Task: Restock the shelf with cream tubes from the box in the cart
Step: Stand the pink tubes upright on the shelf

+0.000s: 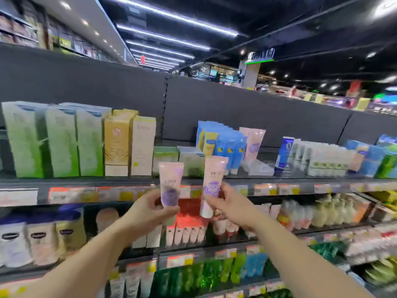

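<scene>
Holding two pink cream tubes up before the top shelf [129, 181]: our left hand [148, 209] pinches the left tube [170, 183], our right hand [227, 203] pinches the right tube [212, 186], caps down.

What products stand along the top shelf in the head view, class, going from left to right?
Green boxes → yellow box → cream box → low green boxes → blue tubes → pink tube on the shelf → dark blue tube → white tubes.
</scene>
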